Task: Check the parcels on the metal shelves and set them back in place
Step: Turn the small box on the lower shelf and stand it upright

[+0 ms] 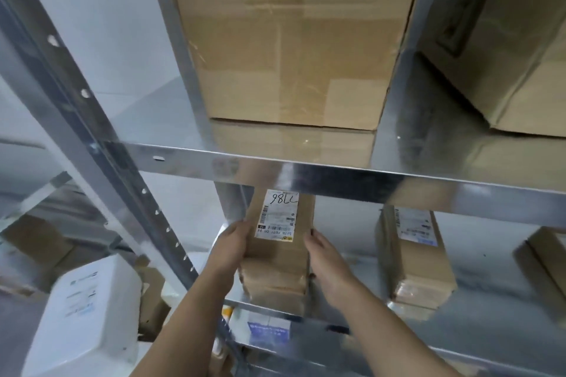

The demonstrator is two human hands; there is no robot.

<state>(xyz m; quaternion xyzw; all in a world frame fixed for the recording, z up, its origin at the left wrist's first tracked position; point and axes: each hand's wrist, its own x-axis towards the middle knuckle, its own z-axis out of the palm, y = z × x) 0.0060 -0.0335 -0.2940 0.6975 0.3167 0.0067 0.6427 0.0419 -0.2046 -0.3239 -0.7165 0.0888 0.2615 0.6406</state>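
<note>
**A:** Hands: the left hand [232,243] grips the left edge of the parcel [275,272], fingers curled on it. The right hand [326,257] lies flat against its right side, fingers straight. The parcel rests between them on the shelf [490,288], its near end at the front lip.

**B:** Handling?

**A:** Long, narrow, taped cardboard. Judged stiff and light; the tape may be slick. Take both long sides near mid-length. Keep fingers off the label [277,214].

**B:** Obstructions?

**A:** The beam [337,180] sits just above the hands, so headroom is low: slide, do not lift. A second parcel [413,257] stands right of the right hand, apart. The post [128,168] is left of the left hand. A big box [291,40] sits a level above, and a white parcel [88,315] below left.
</note>
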